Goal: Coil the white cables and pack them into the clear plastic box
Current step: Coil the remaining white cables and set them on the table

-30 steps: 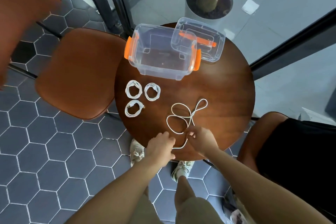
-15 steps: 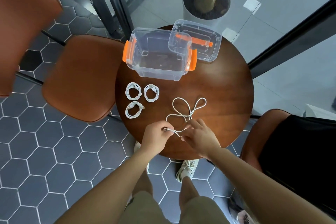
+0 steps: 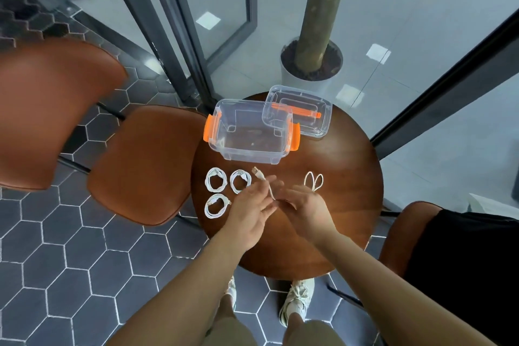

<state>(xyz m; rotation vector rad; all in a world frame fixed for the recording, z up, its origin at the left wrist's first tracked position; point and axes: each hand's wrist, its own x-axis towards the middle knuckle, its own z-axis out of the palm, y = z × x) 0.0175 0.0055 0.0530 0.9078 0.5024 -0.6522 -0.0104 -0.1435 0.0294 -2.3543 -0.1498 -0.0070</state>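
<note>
**Head view.** Round wooden surface point(image 3: 337, 219), mid-frame. The clear plastic box point(image 3: 248, 135), with orange latches, stands open at the surface's upper edge with no cable inside. Its lid point(image 3: 306, 112) overlaps the box's upper-right corner.

Three coiled cables point(image 3: 208, 180) lie just below the box toward its left, near one another but apart.

The fourth is a loose white cable point(image 3: 271, 191). Its plug point(image 3: 257, 171) sticks up just below the box and the line runs down between the hands. Two small loops show past the right hand, centre-right.

Left hand point(image 3: 248, 206) and right hand point(image 3: 304, 208) are close together over the middle of the surface, nearly touching. The left fingers look straight with the cable lying across them; cannot tell whether a thumb pins it. The right hand's hold is hidden too.

**Risks, as judged:**
- A slack hold would let the line slip, and any turns made would spring open.
- The trailing loops could snag into a knot as they are drawn in.
- The left forearm passes near the finished coils, so a wide winding motion could scatter them.
</note>
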